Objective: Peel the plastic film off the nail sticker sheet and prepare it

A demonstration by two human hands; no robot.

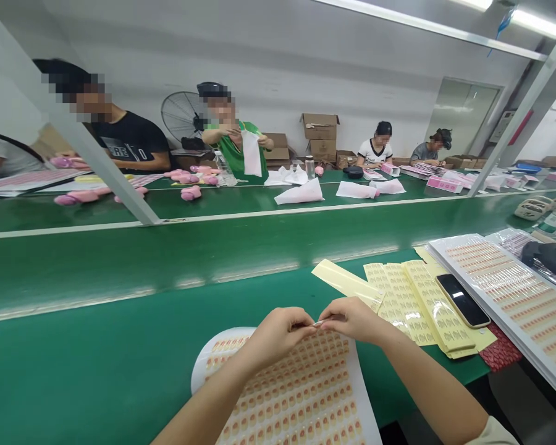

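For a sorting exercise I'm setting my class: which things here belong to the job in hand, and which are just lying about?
Seemingly in use:
- small pale piece, pinched by left hand and right hand
- printed sheet below them

Apparently lying about:
- phone
- yellow sheets, untouched
- fan by the wall

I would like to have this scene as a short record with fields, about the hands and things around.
Left hand: pinches a small pale piece, too small to identify
Right hand: pinches the same piece
Under the hands: white sheet with rows of small orange-and-cream prints
Surface: green tabletop
Right side: black-screened phone between pale yellow printed sheets and a stack of white orange-printed sheets
Across: co-worker in a green shirt, holding up a pale sheet
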